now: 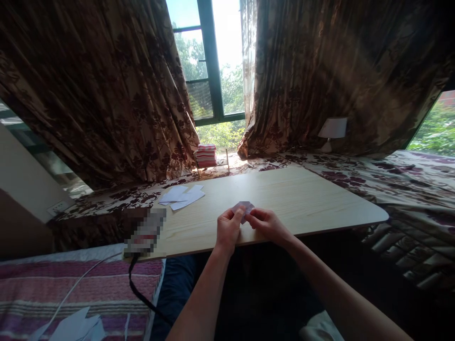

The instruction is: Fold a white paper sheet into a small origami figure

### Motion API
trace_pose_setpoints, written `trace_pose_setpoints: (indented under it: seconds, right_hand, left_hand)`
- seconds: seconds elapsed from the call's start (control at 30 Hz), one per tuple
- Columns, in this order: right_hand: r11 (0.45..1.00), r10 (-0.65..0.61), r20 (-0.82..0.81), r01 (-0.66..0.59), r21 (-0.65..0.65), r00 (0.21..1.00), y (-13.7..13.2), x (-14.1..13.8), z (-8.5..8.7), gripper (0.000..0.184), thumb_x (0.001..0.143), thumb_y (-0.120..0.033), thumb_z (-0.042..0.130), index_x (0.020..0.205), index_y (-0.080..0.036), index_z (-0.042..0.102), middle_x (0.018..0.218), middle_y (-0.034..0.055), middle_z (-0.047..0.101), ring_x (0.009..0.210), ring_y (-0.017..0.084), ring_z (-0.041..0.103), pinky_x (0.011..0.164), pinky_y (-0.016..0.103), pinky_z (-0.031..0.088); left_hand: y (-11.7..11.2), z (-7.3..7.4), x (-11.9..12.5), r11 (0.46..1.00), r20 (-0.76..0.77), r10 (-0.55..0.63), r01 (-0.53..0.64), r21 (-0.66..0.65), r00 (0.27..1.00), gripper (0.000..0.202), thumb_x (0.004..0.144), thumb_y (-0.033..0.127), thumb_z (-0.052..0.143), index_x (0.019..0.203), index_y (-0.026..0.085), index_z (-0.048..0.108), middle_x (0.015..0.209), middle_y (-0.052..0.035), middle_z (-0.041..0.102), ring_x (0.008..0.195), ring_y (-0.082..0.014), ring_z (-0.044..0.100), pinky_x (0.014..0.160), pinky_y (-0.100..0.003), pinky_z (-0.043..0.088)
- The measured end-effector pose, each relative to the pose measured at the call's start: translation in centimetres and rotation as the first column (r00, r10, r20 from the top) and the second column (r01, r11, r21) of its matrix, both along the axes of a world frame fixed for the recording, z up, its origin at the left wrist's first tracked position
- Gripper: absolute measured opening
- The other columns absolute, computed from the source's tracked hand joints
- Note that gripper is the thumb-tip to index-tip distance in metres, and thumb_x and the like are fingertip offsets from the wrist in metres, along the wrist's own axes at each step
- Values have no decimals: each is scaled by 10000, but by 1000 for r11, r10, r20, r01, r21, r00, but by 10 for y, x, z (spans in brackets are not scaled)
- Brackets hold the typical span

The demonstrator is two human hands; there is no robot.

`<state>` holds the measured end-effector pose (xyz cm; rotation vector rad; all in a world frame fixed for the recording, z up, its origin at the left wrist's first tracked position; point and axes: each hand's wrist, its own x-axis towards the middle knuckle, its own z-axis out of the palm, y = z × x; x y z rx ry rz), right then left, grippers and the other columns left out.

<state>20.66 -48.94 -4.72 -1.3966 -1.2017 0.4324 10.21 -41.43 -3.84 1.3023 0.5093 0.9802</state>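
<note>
A small folded piece of paper, pale and greyish in this light, is held up just above the near edge of the wooden table. My left hand is closed on its left side, the thumb lying across its face. From the right, my right hand pinches the paper's lower right edge between thumb and fingers. The fingers cover part of the paper, so its full shape is hidden. Several white paper sheets lie overlapping toward the table's far left corner.
A pixelated object with a black cord rests at the table's left end. More white paper lies on the striped bedding. Beyond the table are a stack of striped cloth, a small lamp and floral curtains.
</note>
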Motion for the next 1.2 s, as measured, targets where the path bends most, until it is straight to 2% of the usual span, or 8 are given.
trace_pose_setpoints:
  seconds: [0.1, 0.2, 0.27, 0.53, 0.73, 0.87, 1.07, 1.2]
  right_hand:
    - [1000, -6, -13, 6, 9, 1000, 1, 2, -1, 287, 774, -412, 581, 627, -165, 570, 576, -20, 549, 554, 116, 478, 529, 244, 369]
    - [999, -32, -48, 34, 40, 998, 3, 6, -3, 273, 814, -420, 536, 851, -161, 617, 743, 11, 622, 668, 140, 548, 596, 257, 430]
    - [997, -48, -65, 51, 56, 997, 4, 8, -5, 288, 834, -420, 518, 900, -156, 613, 773, 15, 627, 681, 139, 561, 623, 270, 453]
    - [995, -53, -23, 54, 78, 998, 2, 10, -10, 236, 866, -346, 558, 766, -135, 589, 722, -17, 597, 672, 123, 580, 665, 300, 481]
    - [995, -65, -28, 67, 74, 998, 2, 9, -3, 248, 833, -393, 551, 826, -157, 626, 780, 20, 643, 756, 161, 595, 723, 321, 469]
    - [996, -42, -37, 45, 79, 998, 1, 9, -2, 242, 777, -413, 586, 815, -179, 629, 757, 18, 640, 723, 167, 592, 687, 302, 469]
    - [997, 10, -24, -8, 76, 1000, 0, 10, -5, 217, 789, -374, 604, 755, -161, 619, 728, 1, 608, 687, 139, 571, 655, 289, 463]
    - [997, -4, -37, 7, 72, 999, 1, 12, -5, 219, 807, -349, 607, 739, -140, 597, 718, -9, 595, 671, 126, 566, 655, 298, 468]
  left_hand:
    - [1, -2, 2, 1000, -10, 25, -25, -1, 1000, 299, 660, 363, 703, 805, 103, 734, 720, -67, 711, 647, -149, 591, 644, -259, 437]
    - [3, -3, 1, 999, -41, 44, -43, 27, 998, 275, 666, 350, 696, 786, 105, 736, 691, -53, 705, 617, -140, 579, 613, -251, 428]
    - [3, -4, 0, 997, -69, 45, -41, 61, 997, 252, 666, 343, 695, 729, 103, 731, 632, -36, 683, 566, -126, 551, 561, -238, 402]
    - [2, -12, 0, 979, -142, 55, -25, 204, 988, 253, 696, 338, 656, 596, 106, 674, 514, -2, 587, 497, -106, 469, 494, -228, 335]
    - [3, -11, -4, 957, -167, 35, 15, 290, 985, 229, 709, 293, 625, 550, 128, 635, 539, 1, 554, 517, -106, 460, 494, -227, 327]
    - [0, -9, -6, 935, -190, -11, 78, 346, 982, 246, 713, 262, 610, 499, 140, 606, 563, -4, 547, 549, -113, 475, 520, -231, 340]
    - [-1, -8, -6, 922, -224, -52, 133, 363, 973, 245, 722, 269, 615, 518, 134, 630, 595, -17, 567, 573, -119, 481, 543, -239, 350]
    - [1, -9, -5, 936, -223, -66, 137, 323, 973, 252, 694, 313, 658, 521, 131, 642, 573, -10, 576, 560, -115, 486, 535, -234, 353]
